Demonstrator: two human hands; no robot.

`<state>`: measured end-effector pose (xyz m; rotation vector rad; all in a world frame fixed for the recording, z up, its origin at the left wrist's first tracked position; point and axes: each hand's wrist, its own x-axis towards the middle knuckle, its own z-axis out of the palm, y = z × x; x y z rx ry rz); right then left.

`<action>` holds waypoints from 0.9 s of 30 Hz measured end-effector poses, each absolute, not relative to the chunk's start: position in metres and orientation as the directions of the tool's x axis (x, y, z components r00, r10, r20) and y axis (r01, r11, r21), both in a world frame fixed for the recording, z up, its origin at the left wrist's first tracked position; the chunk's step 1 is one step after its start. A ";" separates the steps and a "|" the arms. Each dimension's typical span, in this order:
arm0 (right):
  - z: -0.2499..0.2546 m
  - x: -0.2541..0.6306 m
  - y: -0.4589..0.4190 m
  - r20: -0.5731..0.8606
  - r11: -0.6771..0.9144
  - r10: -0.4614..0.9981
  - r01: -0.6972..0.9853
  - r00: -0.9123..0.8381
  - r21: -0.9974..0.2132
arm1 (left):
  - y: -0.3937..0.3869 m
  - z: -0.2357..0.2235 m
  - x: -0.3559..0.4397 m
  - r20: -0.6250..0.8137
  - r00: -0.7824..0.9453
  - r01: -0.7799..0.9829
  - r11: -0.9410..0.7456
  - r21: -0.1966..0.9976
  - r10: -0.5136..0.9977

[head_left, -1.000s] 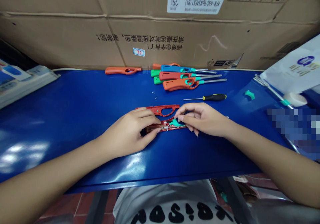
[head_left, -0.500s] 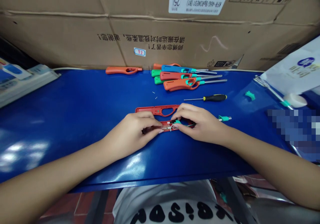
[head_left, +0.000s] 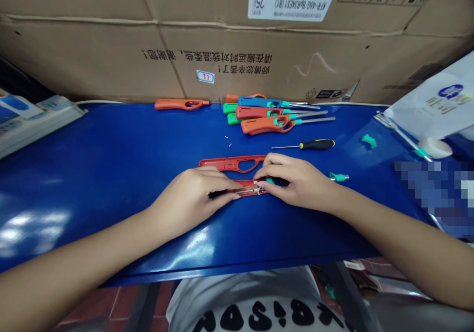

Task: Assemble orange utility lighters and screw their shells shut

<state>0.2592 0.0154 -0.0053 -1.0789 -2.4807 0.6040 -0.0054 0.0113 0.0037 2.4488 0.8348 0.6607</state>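
Now under both hands: open red shell, shifted slightly right

Head view. The shell [head_left: 247,183] is at the middle of the desk [head_left: 111,174], between the hands and just nearer the person than the cover [head_left: 218,164], which lies separate, hollow face up. Whether the shell rests fully on the desk cannot be established.

Left hand [head_left: 196,191]: thumb and fingers grasp the shell by its long edges, over its left part.

Right hand [head_left: 296,181]: a second ago its fingers were poised at the trigger [head_left: 269,180], which was largely exposed; they are now drawn in over the shell, and only a little teal shows. Whether they grip the shell itself or a part inside it, I cannot tell.

Change noted: measured against the cover, the shell has slid a short way right over the last second. The nozzle [head_left: 339,177], seen beyond the right hand, has moved right likewise over the last half second.

Assessment: work appears to be among the inner parts, with the shell steadied by the left hand. With the cover off, the unit is judged incomplete.

Surroundings, undisturbed: screwdriver [head_left: 316,145], two tiny pins [head_left: 226,137] and, farther right, a loose teal piece [head_left: 369,141].
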 end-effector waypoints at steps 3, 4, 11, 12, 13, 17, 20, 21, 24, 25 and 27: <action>-0.005 0.259 0.016 0.150 0.609 0.754 0.594 -0.640 -0.525 | 0.011 0.002 -0.005 0.270 0.693 0.450 -0.694 0.563 0.668; -0.004 0.258 0.016 0.145 0.604 0.756 0.595 -0.639 -0.530 | 0.011 0.001 -0.005 0.263 0.690 0.459 -0.689 0.561 0.674; 0.001 0.263 0.019 0.190 0.606 0.774 0.620 -0.604 -0.498 | 0.011 0.000 -0.004 0.328 0.713 0.445 -0.761 0.472 0.620; 0.002 0.265 0.020 0.207 0.612 0.776 0.633 -0.595 -0.474 | 0.011 -0.001 -0.004 0.329 0.731 0.428 -0.777 0.462 0.598; 0.004 0.268 0.022 0.225 0.618 0.777 0.646 -0.588 -0.447 | 0.011 -0.002 -0.004 0.325 0.747 0.414 -0.788 0.455 0.580; 0.014 0.281 0.028 0.230 0.643 0.764 0.682 -0.603 -0.348 | 0.010 -0.011 -0.003 0.309 0.785 0.379 -0.812 0.444 0.536; 0.021 0.290 0.030 0.170 0.663 0.741 0.667 -0.650 -0.340 | 0.010 -0.015 -0.004 0.302 0.800 0.359 -0.817 0.452 0.519; 0.022 0.292 0.031 0.154 0.670 0.730 0.654 -0.665 -0.351 | 0.010 -0.015 -0.004 0.302 0.798 0.358 -0.814 0.457 0.521; 0.025 0.294 0.030 0.107 0.688 0.691 0.604 -0.715 -0.401 | 0.011 -0.013 -0.005 0.286 0.796 0.376 -0.807 0.456 0.533; 0.025 0.293 0.029 0.087 0.692 0.676 0.590 -0.732 -0.417 | 0.011 -0.011 -0.006 0.274 0.798 0.388 -0.806 0.448 0.537; 0.025 0.292 0.028 0.044 0.691 0.655 0.574 -0.754 -0.439 | 0.012 -0.008 -0.006 0.245 0.806 0.416 -0.809 0.414 0.540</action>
